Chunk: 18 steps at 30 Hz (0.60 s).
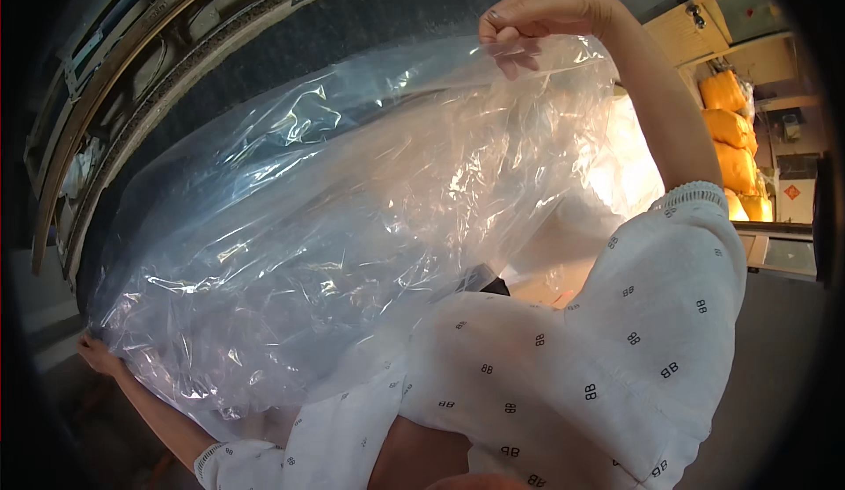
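A large clear plastic bag or sheet (352,200), wrinkled and shiny, is stretched between my two raised arms. My right hand (541,28) is closed on its upper right edge, the fingers pinched with some film over the fingertips. Far out at the lower left, my left hand (99,354) grips the film's opposite edge. Whether it is a bag or a flat sheet I cannot tell. Behind the film shows a dark surface (370,15), and the plastic covers much of it.
Beyond the dark surface runs a curved-looking frame of rails (132,59). Several orange-yellow bundles (735,147) are stacked at the far right, near a pale wooden panel (691,37). A bright light (620,160) glows through the plastic at right.
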Tool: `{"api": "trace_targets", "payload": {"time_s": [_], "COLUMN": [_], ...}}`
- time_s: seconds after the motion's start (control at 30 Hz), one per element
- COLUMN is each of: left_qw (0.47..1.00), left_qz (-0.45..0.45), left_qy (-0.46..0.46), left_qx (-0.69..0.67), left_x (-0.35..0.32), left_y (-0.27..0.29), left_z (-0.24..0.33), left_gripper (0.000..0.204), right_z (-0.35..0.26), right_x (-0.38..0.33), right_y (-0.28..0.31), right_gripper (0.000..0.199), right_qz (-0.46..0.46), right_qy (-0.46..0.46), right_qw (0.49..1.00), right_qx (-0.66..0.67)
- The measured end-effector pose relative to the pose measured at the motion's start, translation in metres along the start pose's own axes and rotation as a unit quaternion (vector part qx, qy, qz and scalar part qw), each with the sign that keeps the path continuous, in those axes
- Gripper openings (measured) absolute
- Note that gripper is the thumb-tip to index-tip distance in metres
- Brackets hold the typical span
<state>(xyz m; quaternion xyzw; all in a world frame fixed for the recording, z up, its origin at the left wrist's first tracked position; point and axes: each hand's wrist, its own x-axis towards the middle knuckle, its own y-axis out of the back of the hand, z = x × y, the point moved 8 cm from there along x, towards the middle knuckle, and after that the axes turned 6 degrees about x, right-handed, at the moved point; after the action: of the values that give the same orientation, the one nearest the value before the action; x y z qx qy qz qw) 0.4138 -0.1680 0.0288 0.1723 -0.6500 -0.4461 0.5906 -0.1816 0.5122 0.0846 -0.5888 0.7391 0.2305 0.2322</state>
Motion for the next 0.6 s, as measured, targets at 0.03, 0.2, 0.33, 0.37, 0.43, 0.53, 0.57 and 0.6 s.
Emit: {"api": "trace_targets", "payload": {"time_s": [0.03, 0.2, 0.33, 0.37, 0.43, 0.53, 0.57, 0.6], "left_qw": [1.0, 1.0, 1.0, 1.0, 1.0, 0.999, 0.992, 0.975], "left_qz": [0.0, -0.007, -0.006, -0.004, 0.005, 0.024, -0.001, -0.023], "left_qy": [-0.005, 0.021, 0.0, 0.006, 0.007, 0.041, 0.115, 0.19], "left_qx": [0.005, 0.011, -0.012, -0.002, 0.008, 0.014, -0.051, -0.115], "left_x": [0.001, 0.004, 0.007, 0.005, 0.009, 0.022, 0.027, 0.028], "left_y": [-0.002, -0.016, -0.015, -0.015, -0.014, -0.017, -0.016, -0.01], "left_z": [-0.004, -0.006, -0.015, -0.014, -0.016, -0.042, -0.068, -0.098], "left_gripper": [0.03, 0.029, 0.03, 0.03, 0.03, 0.033, 0.033, 0.034], "right_z": [-0.006, 0.03, 0.03, 0.025, 0.037, 0.052, 0.053, 0.049], "right_x": [-0.008, -0.038, -0.059, -0.062, -0.054, -0.001, 0.014, 0.02], "right_y": [-0.013, 0.009, 0.018, 0.018, 0.039, 0.048, 0.041, 0.04], "right_gripper": [0.045, 0.029, 0.026, 0.026, 0.022, 0.018, 0.018, 0.016], "right_qz": [-0.016, -0.031, 0.006, 0.016, 0.149, 0.308, 0.306, 0.367], "right_qy": [-0.002, 0.037, 0.13, 0.146, 0.17, 0.205, 0.211, 0.227], "right_qw": [0.998, 0.998, 0.991, 0.986, 0.966, 0.918, 0.917, 0.889], "right_qx": [-0.058, -0.045, 0.02, 0.083, 0.127, -0.146, -0.143, -0.155]}}
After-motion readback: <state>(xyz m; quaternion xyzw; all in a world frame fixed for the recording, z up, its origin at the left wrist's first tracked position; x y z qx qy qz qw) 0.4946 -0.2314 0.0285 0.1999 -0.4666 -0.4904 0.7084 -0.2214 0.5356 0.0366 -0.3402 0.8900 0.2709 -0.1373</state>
